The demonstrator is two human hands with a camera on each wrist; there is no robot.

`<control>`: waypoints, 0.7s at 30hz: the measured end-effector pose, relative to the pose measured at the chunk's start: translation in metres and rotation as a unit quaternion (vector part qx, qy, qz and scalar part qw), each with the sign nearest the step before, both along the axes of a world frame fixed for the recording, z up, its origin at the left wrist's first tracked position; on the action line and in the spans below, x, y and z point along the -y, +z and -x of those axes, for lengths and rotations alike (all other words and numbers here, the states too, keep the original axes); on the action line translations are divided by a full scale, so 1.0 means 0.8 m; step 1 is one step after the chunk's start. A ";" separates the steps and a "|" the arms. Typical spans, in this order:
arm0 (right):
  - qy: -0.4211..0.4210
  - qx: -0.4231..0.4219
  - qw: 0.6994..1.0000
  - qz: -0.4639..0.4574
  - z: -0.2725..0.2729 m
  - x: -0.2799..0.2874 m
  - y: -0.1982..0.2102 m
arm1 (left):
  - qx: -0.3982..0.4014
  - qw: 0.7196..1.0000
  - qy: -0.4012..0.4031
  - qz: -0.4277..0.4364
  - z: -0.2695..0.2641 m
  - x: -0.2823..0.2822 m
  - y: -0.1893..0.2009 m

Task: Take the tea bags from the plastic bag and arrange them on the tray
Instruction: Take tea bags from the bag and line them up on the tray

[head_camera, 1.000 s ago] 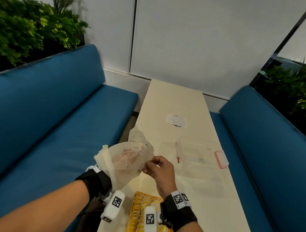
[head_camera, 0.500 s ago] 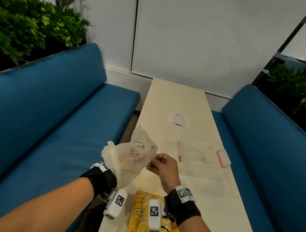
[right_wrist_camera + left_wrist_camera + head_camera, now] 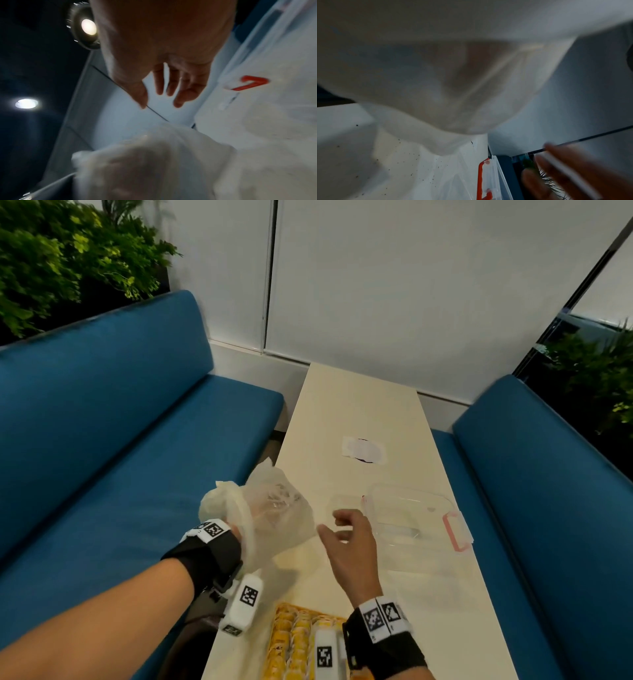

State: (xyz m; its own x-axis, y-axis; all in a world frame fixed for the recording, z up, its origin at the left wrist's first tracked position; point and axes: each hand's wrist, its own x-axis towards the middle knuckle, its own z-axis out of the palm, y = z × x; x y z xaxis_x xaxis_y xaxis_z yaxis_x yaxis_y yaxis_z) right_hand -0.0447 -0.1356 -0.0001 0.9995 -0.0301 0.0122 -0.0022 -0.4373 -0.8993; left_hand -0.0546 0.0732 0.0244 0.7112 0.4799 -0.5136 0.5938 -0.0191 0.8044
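Note:
My left hand (image 3: 236,533) grips a crumpled translucent plastic bag (image 3: 274,508) above the table's left edge; its fingers are hidden behind the plastic. Pale shapes show faintly through the bag (image 3: 453,67), too blurred to name. My right hand (image 3: 344,529) hovers just right of the bag, apart from it, with relaxed fingers. In the right wrist view the right hand (image 3: 164,97) is spread and holds nothing, with the bag (image 3: 154,169) below it. A yellow tray (image 3: 291,608) with rows of yellow packets lies at the table's near end, partly hidden by my right wrist.
A clear plastic box (image 3: 411,518) with red latches (image 3: 452,532) stands on the cream table (image 3: 359,405) just beyond my right hand. A white patch (image 3: 363,450) lies farther back. Blue benches (image 3: 120,422) flank the narrow table; a white wall closes its far end.
My right hand has let go of the bag's edge, opened and drifted right, toward the clear box. The left hand still holds the bag, now slightly higher and farther forward.

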 end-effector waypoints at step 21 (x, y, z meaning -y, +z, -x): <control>0.020 0.077 0.970 0.230 -0.062 0.000 -0.001 | 0.102 0.930 -0.302 0.181 -0.022 0.024 -0.020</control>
State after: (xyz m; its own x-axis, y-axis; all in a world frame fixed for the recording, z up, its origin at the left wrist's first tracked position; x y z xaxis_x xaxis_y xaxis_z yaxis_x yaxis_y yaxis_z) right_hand 0.0052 -0.1359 -0.0008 0.9850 0.0532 0.1641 0.1422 -0.7891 -0.5976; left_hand -0.0368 0.0536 0.0081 0.8956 -0.2170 -0.3884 0.3966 -0.0063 0.9180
